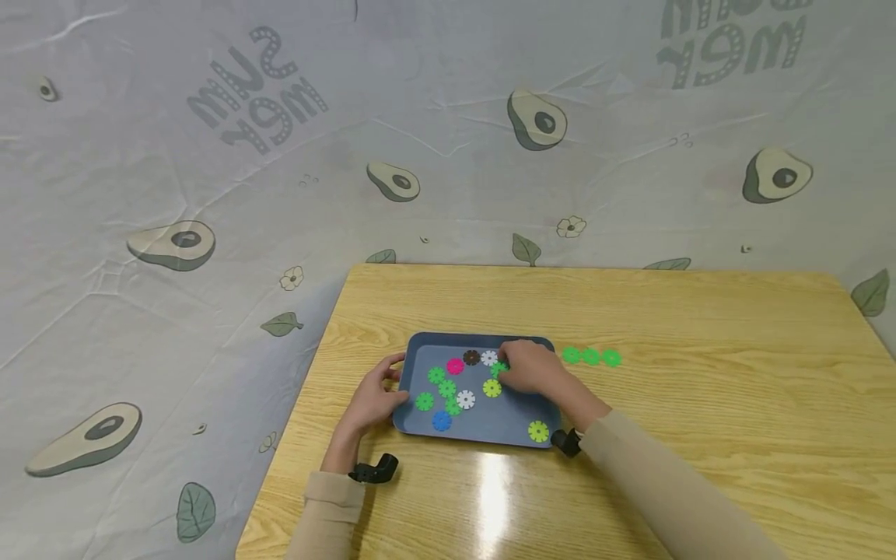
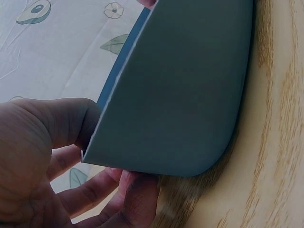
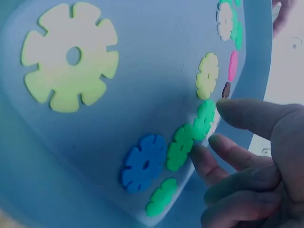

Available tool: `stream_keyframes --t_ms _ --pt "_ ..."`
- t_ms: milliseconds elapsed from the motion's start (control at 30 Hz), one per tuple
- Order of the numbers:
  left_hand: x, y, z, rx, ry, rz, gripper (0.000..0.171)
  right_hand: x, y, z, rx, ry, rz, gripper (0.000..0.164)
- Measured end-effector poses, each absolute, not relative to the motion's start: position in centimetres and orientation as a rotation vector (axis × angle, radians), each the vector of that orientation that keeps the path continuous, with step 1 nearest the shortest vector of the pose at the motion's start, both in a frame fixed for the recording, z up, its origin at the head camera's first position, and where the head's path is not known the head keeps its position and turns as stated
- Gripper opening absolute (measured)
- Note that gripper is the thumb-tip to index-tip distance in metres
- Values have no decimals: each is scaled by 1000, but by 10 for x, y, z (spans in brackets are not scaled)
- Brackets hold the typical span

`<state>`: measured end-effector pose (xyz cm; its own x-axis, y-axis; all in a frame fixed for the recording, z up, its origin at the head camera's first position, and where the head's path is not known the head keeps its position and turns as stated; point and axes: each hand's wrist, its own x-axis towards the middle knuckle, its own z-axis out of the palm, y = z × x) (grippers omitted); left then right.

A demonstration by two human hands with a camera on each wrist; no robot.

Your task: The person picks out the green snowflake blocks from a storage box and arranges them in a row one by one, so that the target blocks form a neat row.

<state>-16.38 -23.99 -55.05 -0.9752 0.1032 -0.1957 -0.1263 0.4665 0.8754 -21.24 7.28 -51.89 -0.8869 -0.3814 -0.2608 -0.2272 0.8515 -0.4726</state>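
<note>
A blue-grey tray [image 1: 514,412] holds several flower-shaped notched discs. At its left side, my left hand [image 1: 374,400] grips the tray edge. The left wrist view has the thumb bent over the tray rim [image 2: 90,137], with the other fingers below and beside the wall. My right hand [image 1: 532,367] reaches into the tray's far right part. In the right wrist view its thumb and fingertips are spread right at a green disc [image 3: 204,118]. Beside that lie another green disc [image 3: 180,147], a blue disc [image 3: 145,163] and a yellow disc [image 3: 207,76]. The head view hides some discs under this hand.
Three green discs [image 1: 591,356] lie in a row on the wooden table [image 1: 700,389], right of the tray. A yellow-green disc [image 1: 538,432] is in the tray's near right corner. Behind the table hangs a printed cloth [image 1: 455,218].
</note>
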Motion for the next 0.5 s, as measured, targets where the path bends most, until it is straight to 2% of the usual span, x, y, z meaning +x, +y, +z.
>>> stream_keyframes --t_ms 200,400,500 --pt "-165 -242 -551 -25 2517 1495 72 -219 65 -518 -447 2659 -532 28" --pt "-165 -242 -554 -27 2503 1502 71 -220 60 -518 -403 2654 -482 14" --pt "-166 -241 -555 -25 2505 1498 72 -220 60 -520 -377 2652 -482 17"
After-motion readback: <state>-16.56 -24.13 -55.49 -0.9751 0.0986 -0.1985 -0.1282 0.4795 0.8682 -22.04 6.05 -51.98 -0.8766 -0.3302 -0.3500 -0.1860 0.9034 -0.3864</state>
